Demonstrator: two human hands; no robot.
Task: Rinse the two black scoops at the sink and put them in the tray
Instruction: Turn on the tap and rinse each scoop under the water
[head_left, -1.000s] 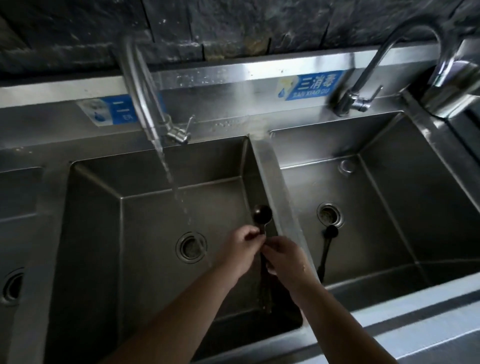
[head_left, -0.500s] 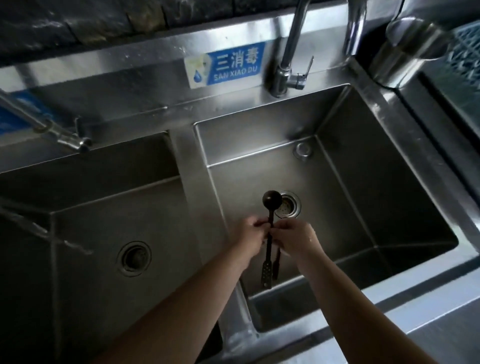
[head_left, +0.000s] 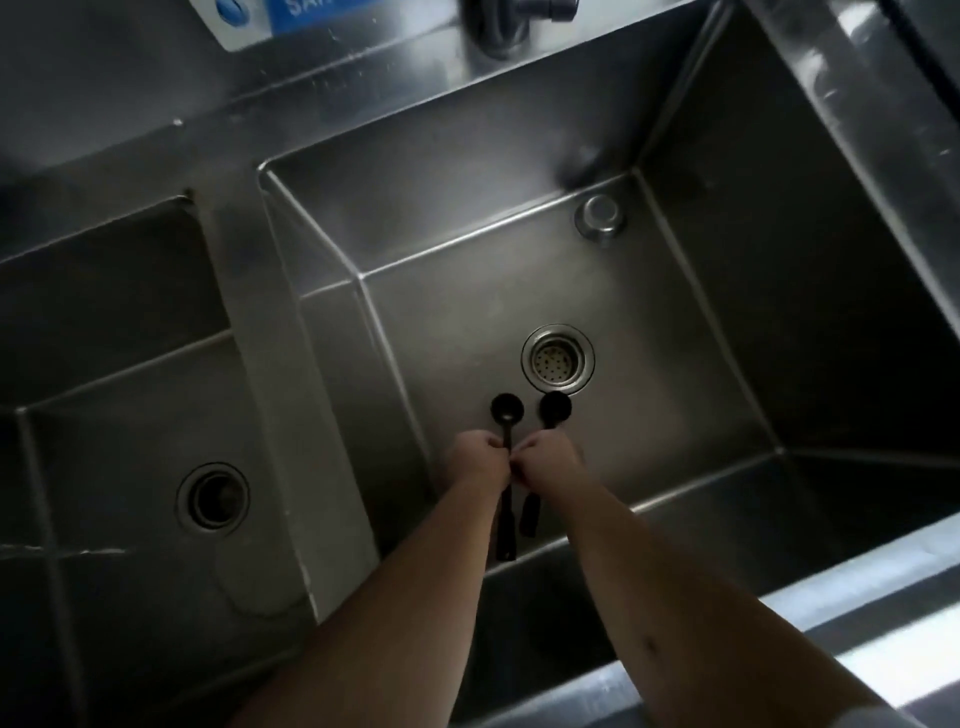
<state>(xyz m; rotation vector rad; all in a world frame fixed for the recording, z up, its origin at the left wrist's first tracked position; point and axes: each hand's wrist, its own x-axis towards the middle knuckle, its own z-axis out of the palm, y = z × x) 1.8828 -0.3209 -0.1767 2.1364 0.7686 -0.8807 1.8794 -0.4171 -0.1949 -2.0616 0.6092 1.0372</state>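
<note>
Both hands meet over the right basin (head_left: 727, 322) of a steel sink. The left hand (head_left: 480, 460) is closed around the handle of one black scoop (head_left: 505, 415), bowl pointing away. The right hand (head_left: 551, 460) is curled beside a second black scoop (head_left: 555, 408); contact with it is unclear. A drain strainer (head_left: 558, 362) sits just beyond the bowls; another basin (head_left: 104, 364) lies left

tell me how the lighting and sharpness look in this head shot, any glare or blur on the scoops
Head view: dim and soft all over. The two black scoops read as dark silhouettes against the right basin, so bowl detail is lost. Both hands, left and right, are slightly blurred. Glare sits on the front counter edge at bottom right. Straight sink edges bow from the wide lens.
</note>
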